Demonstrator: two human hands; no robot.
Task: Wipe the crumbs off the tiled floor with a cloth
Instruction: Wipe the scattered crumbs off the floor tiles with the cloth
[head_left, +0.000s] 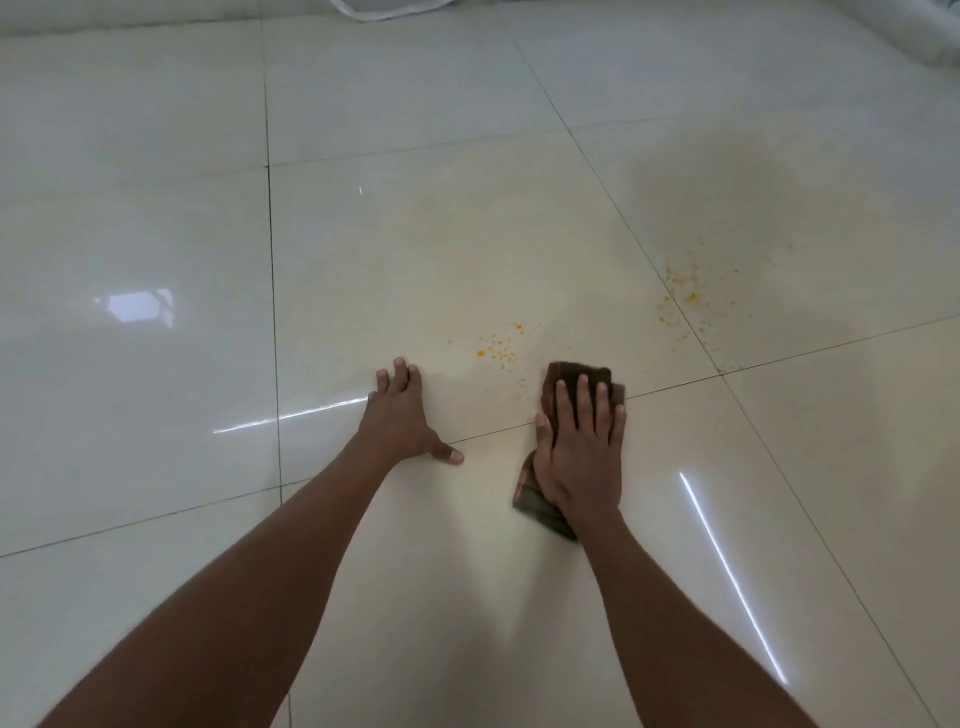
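Left hand (402, 415): flat on the tiled floor (156, 234), fingers straight and close together, thumb spread toward the right, holding nothing; arm stretched forward from the lower left.
Near crumbs (498, 347): small orange scatter just beyond and between the two hands, just left of the cloth's far edge.
Cloth (574, 379): dark brown, folded, lying across a grout line; its middle is hidden under the palm.
Right hand (579, 457): palm down on the cloth, fingers straight and slightly spread, pressing it to the floor.
Far crumbs (685, 296): second, wider scatter along a grout line further right, well apart from the cloth; the finest specks are hard to make out.
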